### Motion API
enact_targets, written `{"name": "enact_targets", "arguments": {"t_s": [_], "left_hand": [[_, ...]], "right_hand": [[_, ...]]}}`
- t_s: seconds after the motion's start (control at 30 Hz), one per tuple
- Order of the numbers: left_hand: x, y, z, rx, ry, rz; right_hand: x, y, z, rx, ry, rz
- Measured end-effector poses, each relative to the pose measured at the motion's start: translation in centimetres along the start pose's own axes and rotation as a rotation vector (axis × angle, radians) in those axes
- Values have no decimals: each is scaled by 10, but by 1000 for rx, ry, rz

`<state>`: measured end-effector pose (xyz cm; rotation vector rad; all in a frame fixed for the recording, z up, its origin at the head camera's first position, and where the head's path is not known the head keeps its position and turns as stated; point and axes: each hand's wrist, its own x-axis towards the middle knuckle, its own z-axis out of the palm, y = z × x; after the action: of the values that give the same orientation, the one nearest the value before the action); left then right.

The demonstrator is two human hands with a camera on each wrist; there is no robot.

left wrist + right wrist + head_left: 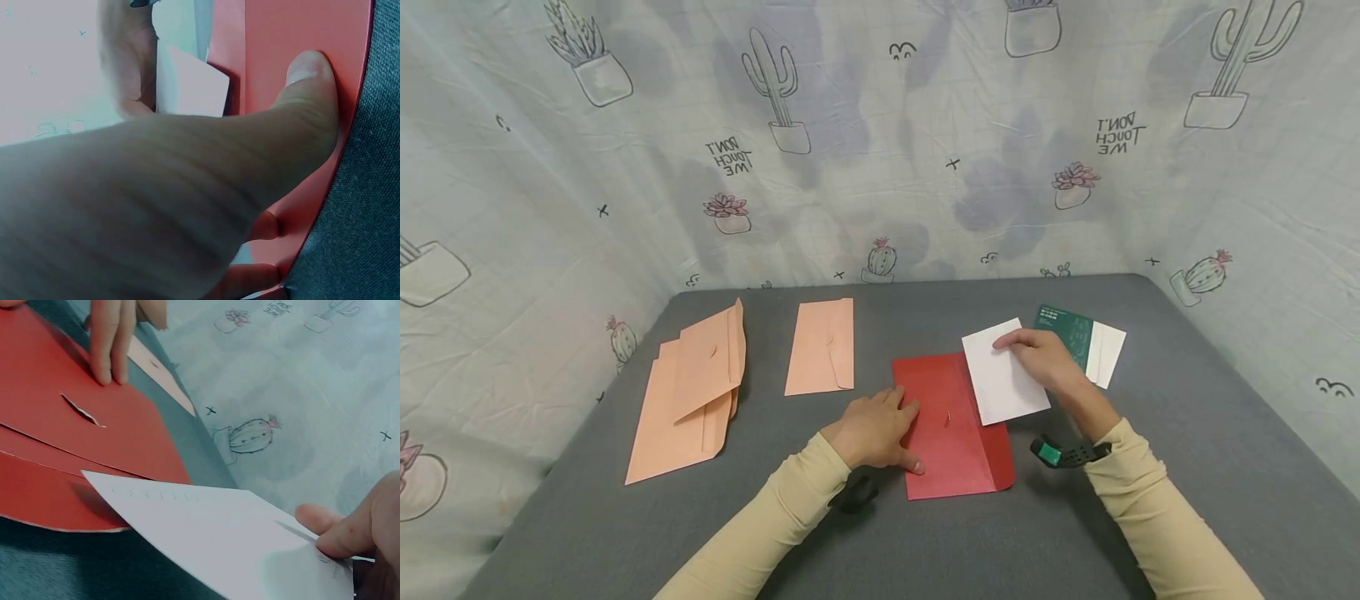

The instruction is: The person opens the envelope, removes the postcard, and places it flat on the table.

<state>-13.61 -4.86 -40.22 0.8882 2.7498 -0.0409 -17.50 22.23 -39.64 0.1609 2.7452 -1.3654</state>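
A red envelope (936,421) lies on the table with its flap (997,454) folded out to the right and a small slit in its face. My left hand (874,427) rests on its left side, thumb and fingertips spread and pressing on the paper, as the left wrist view also shows. Between thumb and fingers my right hand (1043,358) pinches a white card (1003,379) by its upper right edge. The card is tilted and overlaps the envelope's flap side. In the right wrist view, the card's near corner (94,478) is right at the envelope's opening.
Several peach envelopes (655,417) are stacked at the left of the grey table (760,467). Another peach envelope (820,346) lies at the back middle. Behind my right hand are a green printed card (1063,329) and a white card or envelope (1107,350). A patterned curtain (887,167) surrounds the table.
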Motion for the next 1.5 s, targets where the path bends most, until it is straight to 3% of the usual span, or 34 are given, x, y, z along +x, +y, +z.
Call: {"name": "enact_targets", "arguments": {"t_s": [0.3,0.57,1.03,1.3,1.5], "left_hand": [[0,0,0,3,-4,-3],[0,0,0,2,-7,-4],[0,0,0,-2,0,-3],[1,-1,1,11,-1,3],[0,-1,1,12,2,5]], "right_hand": [[2,5,-22,-5,65,-25],[2,14,-38,11,114,19],[8,33,-46,13,187,92],[13,44,-49,-89,238,164],[12,53,-49,-289,266,183]]}}
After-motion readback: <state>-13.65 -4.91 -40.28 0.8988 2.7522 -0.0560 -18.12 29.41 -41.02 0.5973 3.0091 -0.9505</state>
